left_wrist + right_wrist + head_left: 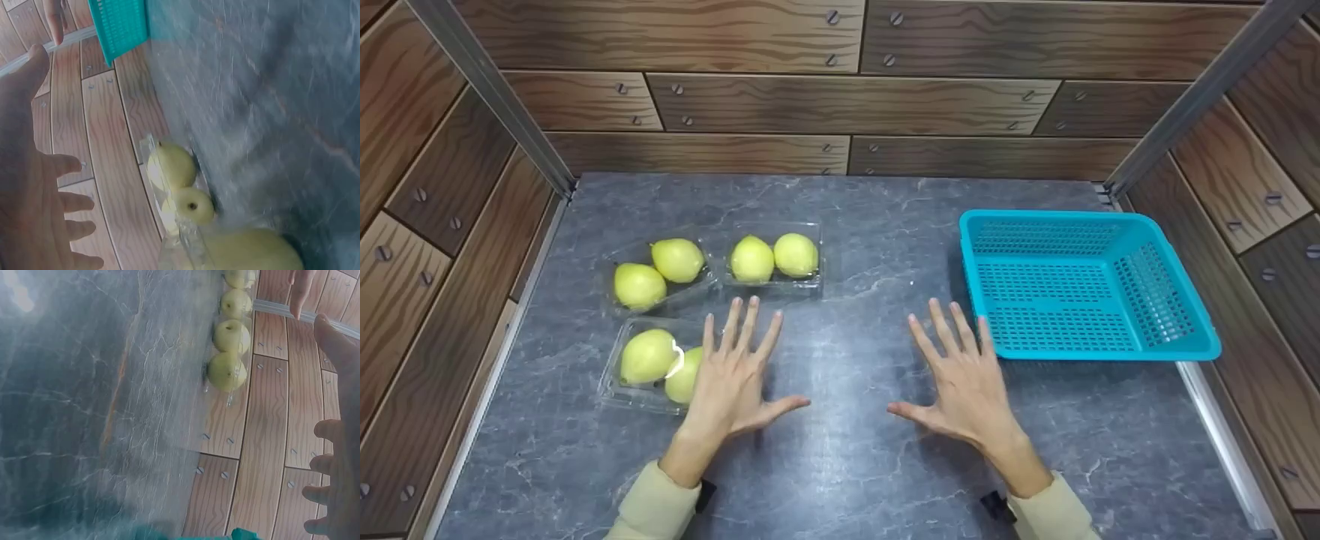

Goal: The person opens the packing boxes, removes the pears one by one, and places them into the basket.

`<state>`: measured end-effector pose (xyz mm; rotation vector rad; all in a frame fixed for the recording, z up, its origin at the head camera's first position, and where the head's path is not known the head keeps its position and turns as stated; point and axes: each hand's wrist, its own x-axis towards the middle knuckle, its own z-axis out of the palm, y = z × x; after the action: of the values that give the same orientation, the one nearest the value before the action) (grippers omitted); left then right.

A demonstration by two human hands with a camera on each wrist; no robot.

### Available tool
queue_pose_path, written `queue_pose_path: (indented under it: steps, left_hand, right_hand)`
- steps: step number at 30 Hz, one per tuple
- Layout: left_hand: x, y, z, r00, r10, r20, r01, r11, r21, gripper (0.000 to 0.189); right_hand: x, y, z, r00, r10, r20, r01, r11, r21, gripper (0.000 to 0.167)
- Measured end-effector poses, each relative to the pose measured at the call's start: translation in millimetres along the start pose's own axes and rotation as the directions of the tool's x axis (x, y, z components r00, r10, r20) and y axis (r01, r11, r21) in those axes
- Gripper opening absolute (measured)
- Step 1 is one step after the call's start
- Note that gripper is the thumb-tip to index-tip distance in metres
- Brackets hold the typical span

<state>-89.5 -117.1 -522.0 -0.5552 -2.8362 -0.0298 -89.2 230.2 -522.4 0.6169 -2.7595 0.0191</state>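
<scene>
Your left hand is spread wide, fingers straight and thumb held out to the side, with nothing in its grasp. Your right hand mirrors it, fingers fanned, thumb pointing inward, likewise holding nothing. In the head view, your left hand partly covers the right pear in the near clear container; its left pear shows whole. You have two more clear containers farther back: the far left container, set at an angle with two pears, and the far right container, with two pears side by side. Near your right fingertips, the turquoise basket sits on the right of the grey marbled table. Pale sleeves end at your wrists. Wood-patterned panels and metal posts stand around you.
</scene>
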Motion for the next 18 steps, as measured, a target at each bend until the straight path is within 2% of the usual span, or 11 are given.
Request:
queue_pose_path:
  steps: [11, 18]
  left_hand:
    - [20.5, -23.9, -1.8, 1.000, -0.020, 0.013, 0.020, 1.000, -0.013, 0.121]
    - [33.5, -33.5, -4.5, 0.996, -0.049, 0.068, 0.050, 0.999, -0.012, 0.119]
  right_hand:
    - [36.6, -10.4, 15.3, 0.997, -0.058, 0.042, 0.058, 0.998, -0.008, 0.123]
    - [57.8, -16.5, 23.6, 0.993, -0.093, 0.075, 0.095, 0.995, -0.020, 0.119]
